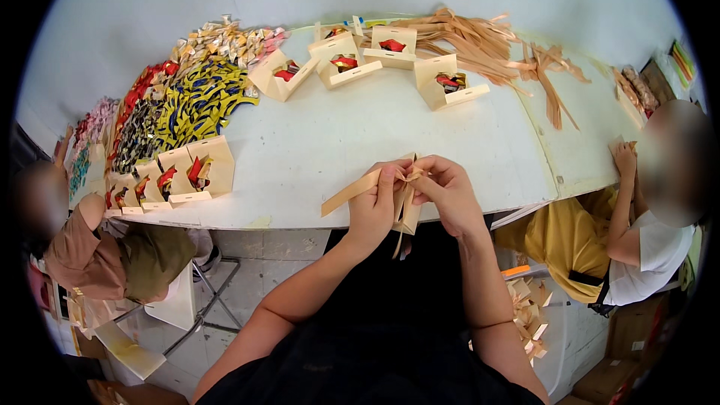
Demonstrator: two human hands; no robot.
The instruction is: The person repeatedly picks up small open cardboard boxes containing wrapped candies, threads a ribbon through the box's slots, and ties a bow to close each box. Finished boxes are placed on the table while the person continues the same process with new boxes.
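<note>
At the table's near edge, a small cream box (408, 217) stands between my two hands. A peach ribbon (349, 192) runs around its top, and one flat tail sticks out to the left. My left hand (373, 201) is closed, pinching the ribbon between thumb and fingers at the box's left side. Fingertips of my right hand (448, 189) are pinched on a loop of the same ribbon above the box. The crossing of the ribbon is partly covered by my fingers. Another thin end hangs below the box, over the table edge.
Open cream boxes with wrapped sweets (345, 64) stand at the back; more boxes (199, 172) line the left. Heaps of wrapped sweets (196, 101) lie far left, loose peach ribbons (469, 41) far right. Co-workers sit at left (97, 255) and right (637, 240). Finished-looking boxes (529, 315) lie below right.
</note>
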